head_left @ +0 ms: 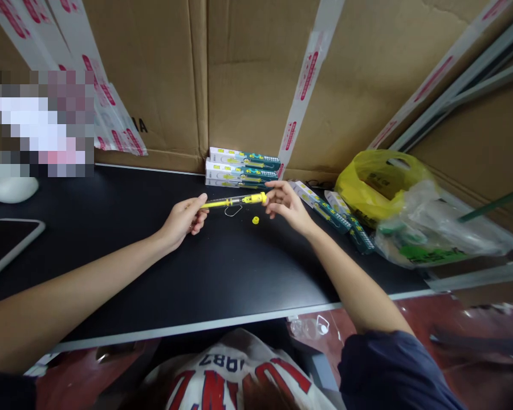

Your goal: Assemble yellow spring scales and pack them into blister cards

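Observation:
My left hand [186,216] is closed round the left end of a slim, clear tubular spring scale [235,200] with yellow parts inside. The tube is held nearly level above the black table. At its yellow right end, my right hand [288,206] has its fingers bent and apart; whether the fingertips touch that end I cannot tell. A small yellow round cap [255,220] lies on the table below the tube. Just under the tube shows a bent wire loop [233,211]; whether it is attached is unclear.
Printed spring scale boxes [241,172] are stacked against the cardboard wall [256,74]. Two more boxes [325,208] lie to the right, beside a yellow plastic bag [374,182] and a clear bag [436,228]. A phone [8,245] and a white rounded object [13,189] are at left.

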Demonstrator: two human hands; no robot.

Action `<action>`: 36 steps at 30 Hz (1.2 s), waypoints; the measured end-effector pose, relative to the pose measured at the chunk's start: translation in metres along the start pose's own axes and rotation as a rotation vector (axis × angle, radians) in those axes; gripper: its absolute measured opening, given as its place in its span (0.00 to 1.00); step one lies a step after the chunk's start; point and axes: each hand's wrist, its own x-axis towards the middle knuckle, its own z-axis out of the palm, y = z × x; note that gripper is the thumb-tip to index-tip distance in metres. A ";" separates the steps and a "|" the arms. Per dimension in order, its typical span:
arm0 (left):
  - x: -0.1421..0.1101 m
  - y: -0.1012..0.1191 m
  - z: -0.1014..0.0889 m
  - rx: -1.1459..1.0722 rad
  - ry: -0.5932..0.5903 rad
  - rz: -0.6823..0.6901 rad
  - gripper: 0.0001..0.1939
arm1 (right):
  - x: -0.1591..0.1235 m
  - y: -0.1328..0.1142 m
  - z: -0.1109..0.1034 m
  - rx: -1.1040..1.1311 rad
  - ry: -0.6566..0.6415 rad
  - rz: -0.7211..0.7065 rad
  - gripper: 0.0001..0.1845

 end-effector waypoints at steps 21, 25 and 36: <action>0.003 -0.003 -0.002 -0.039 -0.013 0.005 0.19 | 0.005 -0.001 -0.007 0.080 0.136 -0.005 0.15; 0.003 -0.003 -0.001 -0.037 -0.015 0.013 0.19 | 0.003 -0.004 -0.002 0.116 0.085 -0.006 0.16; 0.002 -0.003 -0.001 -0.016 -0.020 0.016 0.19 | 0.002 0.000 0.000 0.100 0.040 0.000 0.15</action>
